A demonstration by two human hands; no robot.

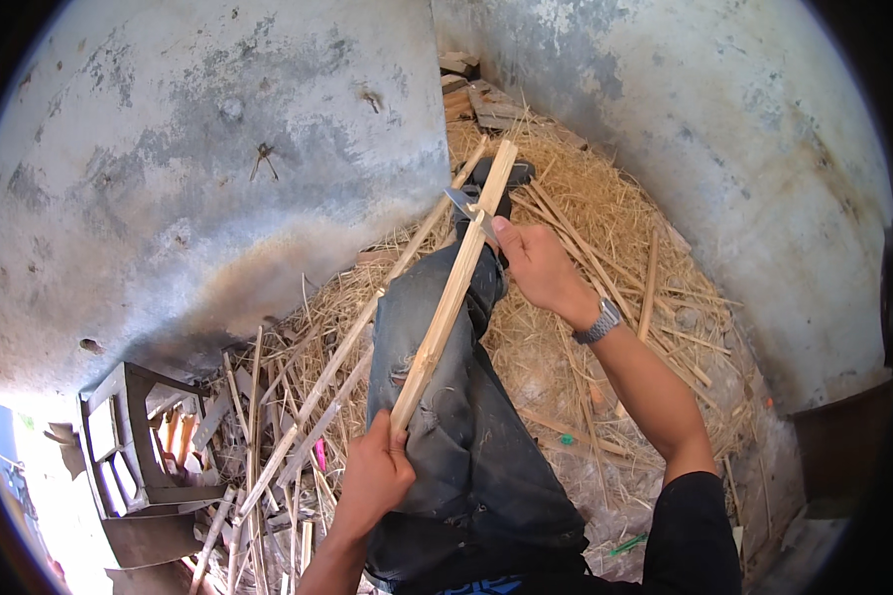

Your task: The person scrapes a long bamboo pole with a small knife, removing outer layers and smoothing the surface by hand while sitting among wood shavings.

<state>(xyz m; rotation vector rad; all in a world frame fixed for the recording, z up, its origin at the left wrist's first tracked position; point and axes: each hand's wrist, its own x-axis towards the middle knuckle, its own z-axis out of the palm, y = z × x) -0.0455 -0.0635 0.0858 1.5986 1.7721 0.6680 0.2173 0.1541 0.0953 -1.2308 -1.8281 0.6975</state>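
A long pale wooden strip [445, 309] runs slantwise over my bent leg in dark, worn jeans [496, 426]. My left hand [375, 478] is closed round its near end. Toward the far end, a knife with a metal blade [457, 200] lies across the strip, and a small curl of wood rises where blade and wood meet. My right hand [538, 268] is closed on the knife, its thumb close to the strip's edge. The handle is hidden inside my fingers.
Straw-like shavings [556, 367] and several loose sticks [650, 288] cover the floor. Another long stick [342, 352] lies slanted left of my leg. A broken dark frame [144, 436] stands at the lower left. Worn walls [208, 149] rise on both sides, with wood scraps [491, 104] in the far corner.
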